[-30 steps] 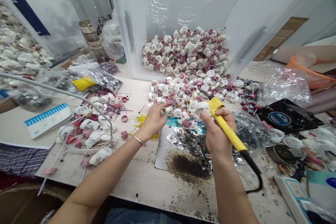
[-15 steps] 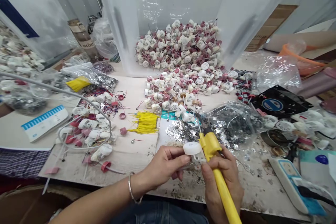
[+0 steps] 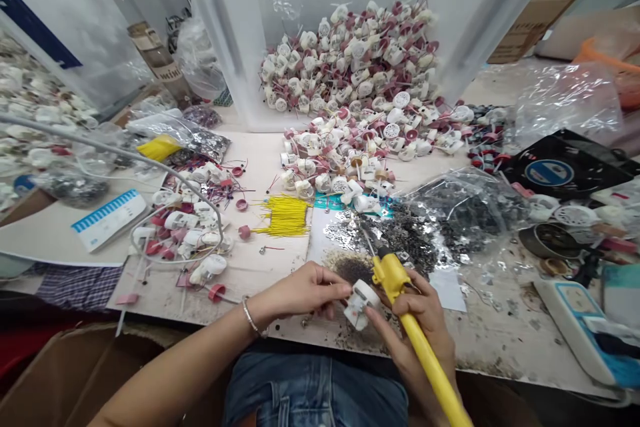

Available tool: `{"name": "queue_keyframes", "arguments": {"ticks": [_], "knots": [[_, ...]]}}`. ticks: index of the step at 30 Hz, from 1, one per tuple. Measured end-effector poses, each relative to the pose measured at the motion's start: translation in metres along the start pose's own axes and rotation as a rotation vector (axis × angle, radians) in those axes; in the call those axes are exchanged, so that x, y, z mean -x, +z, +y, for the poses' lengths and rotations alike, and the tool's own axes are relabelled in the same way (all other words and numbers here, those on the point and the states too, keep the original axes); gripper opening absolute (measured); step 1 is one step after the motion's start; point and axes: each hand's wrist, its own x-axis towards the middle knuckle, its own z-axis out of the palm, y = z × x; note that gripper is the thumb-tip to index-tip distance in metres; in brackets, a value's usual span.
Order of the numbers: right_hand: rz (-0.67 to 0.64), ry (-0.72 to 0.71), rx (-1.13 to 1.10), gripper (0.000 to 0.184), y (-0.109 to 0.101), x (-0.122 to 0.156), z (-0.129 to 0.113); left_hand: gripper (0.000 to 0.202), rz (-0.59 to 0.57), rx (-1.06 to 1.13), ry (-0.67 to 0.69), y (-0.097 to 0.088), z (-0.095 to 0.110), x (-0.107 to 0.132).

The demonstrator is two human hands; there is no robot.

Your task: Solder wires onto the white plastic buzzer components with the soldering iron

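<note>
My left hand point(image 3: 306, 291) pinches a small white plastic part point(image 3: 361, 302) at the near edge of the table. My right hand point(image 3: 423, 330) grips a yellow-handled soldering iron point(image 3: 407, 317) and also touches the part from the right with its fingertips. The iron's metal tip points away from me, over a scorched patch point(image 3: 353, 267) on a grey mat. Both hands are close together, just above my lap.
A heap of white and pink parts point(image 3: 350, 73) spills from a translucent bin onto the table. Yellow wires point(image 3: 284, 217) lie left of the mat, shiny metal bits in a plastic bag point(image 3: 450, 220) to its right. A power strip point(image 3: 580, 327) lies at right; more parts point(image 3: 187, 233) sit at left.
Both hands came back from the heap to the near table edge with a white part, then turned it on its side. The camera tilted down.
</note>
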Motion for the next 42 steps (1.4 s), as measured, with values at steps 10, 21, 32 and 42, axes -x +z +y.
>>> {"name": "queue_keyframes", "arguments": {"ticks": [10, 21, 32, 42], "knots": [[0.095, -0.213, 0.144, 0.02, -0.002, 0.011, 0.012, 0.019, 0.704, -0.947, 0.254, -0.003, -0.022, 0.04], [0.019, -0.252, 0.171, 0.017, 0.005, 0.0, 0.009, 0.018, 0.506, -1.16, 0.333, 0.021, -0.022, 0.028], [0.158, -0.162, 0.166, 0.02, 0.005, 0.017, 0.016, 0.029, 0.642, -1.006, 0.016, 0.012, -0.014, 0.018], [0.131, -0.136, 0.141, 0.021, 0.002, 0.017, 0.015, 0.016, 0.594, -1.012, -0.011, -0.003, -0.001, 0.002]]}}
